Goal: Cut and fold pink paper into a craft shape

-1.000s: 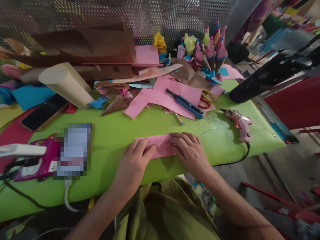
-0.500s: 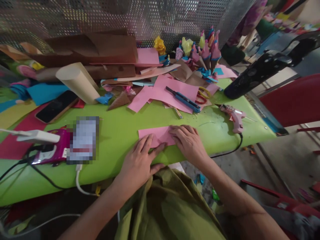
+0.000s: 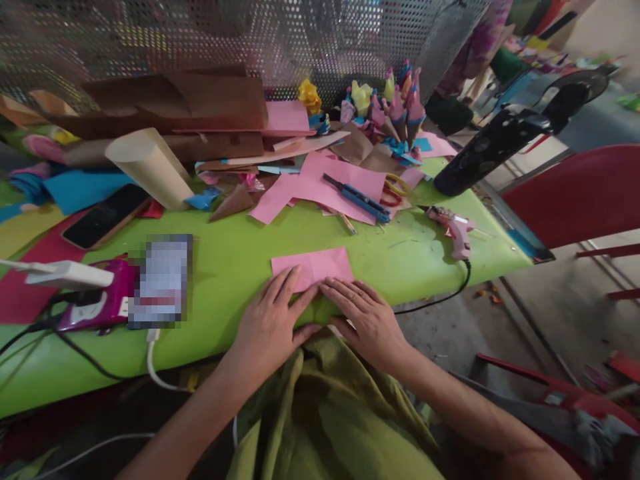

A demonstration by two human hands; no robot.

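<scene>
A folded pink paper sheet (image 3: 320, 264) lies flat on the green table (image 3: 235, 253) near its front edge. My left hand (image 3: 273, 320) rests on the paper's near left edge with its fingers stretched flat. Beside it, my right hand (image 3: 367, 319) lies with fingers spread, its fingertips touching the paper's near right edge. Neither hand grips anything.
A blue utility knife (image 3: 356, 197) and scissors (image 3: 395, 190) lie on loose pink sheets behind. A pink glue gun (image 3: 453, 227) with a black cord sits at the right. A cream paper roll (image 3: 145, 167), a phone (image 3: 103, 217) and brown card fill the left and back.
My right hand has slid from on top of the paper back toward me to its near edge. More of the pink paper shows now. The view has shifted slightly.
</scene>
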